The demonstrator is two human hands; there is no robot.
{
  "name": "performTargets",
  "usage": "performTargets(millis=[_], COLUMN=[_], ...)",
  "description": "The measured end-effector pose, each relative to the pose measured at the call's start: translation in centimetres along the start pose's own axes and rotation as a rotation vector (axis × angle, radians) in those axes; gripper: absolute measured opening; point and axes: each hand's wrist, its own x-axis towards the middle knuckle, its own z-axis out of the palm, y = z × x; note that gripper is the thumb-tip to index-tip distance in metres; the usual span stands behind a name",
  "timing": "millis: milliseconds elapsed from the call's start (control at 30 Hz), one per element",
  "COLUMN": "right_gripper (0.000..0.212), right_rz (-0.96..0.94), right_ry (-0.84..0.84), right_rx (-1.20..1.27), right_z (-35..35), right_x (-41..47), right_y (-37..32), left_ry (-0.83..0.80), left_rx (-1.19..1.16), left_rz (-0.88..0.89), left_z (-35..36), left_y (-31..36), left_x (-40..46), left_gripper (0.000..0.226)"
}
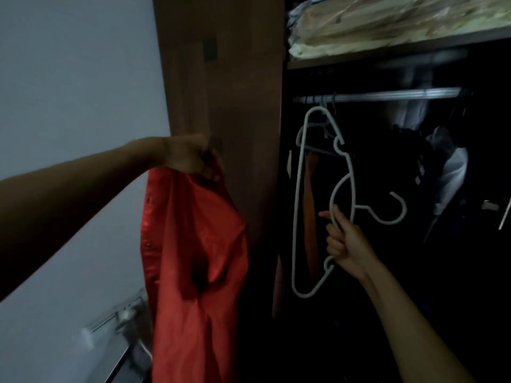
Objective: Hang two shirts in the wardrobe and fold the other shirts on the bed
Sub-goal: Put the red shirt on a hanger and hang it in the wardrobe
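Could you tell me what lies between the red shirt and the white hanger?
In the head view, only the brown wardrobe side panel stands between the red shirt and the white hanger.

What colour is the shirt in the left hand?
Red shirt, seen in the head view.

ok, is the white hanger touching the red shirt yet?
Apart. The head view shows the white hanger in the right hand, with the brown wardrobe panel showing between it and the red shirt.

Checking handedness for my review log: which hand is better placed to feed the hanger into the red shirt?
Probably the right hand: it already grips the white hanger, free of the rail. The left hand holds the red shirt up.
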Motion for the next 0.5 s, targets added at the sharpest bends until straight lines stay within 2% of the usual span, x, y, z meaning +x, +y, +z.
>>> performTargets(millis=[67,133,200,267,367,500], right_gripper=[0.054,0.049,0.043,0.039,0.036,0.031], right_rz=[0.100,0.161,0.182,0.149,0.035,0.017], right_ry=[-0.180,-0.339,-0.422,-0.389,-0.254,-0.255], right_rx=[-0.007,-0.206,-0.478,-0.730,-1.006,-1.246], right_z=[0.9,2.2,4.0,5.5,6.1,7.3], right_x=[-2.3,-4.1,-5.3,-5.8,-6.2,-6.6], right_y=[0.4,-0.3,-2.3,-4.7,-7.7,-8.5], left_ry=[0.016,0.119,0.230,0.292,0.325,0.421], left_rx=[0.076,0.166,0.200,0.177,0.164,0.119], left_rz=[0.016,0.067,0.058,0.001,-0.082,-0.110], left_z=[-0.4,-1.0,-2.0,-3.2,-4.2,-4.1], left_y=[0.1,0.0,0.3,0.7,1.2,1.8], left_x=[0.1,0.2,-0.2,-0.7,-1.8,-3.0], left_gripper=[0.015,0.017,0.017,0.021,0.026,0.026])
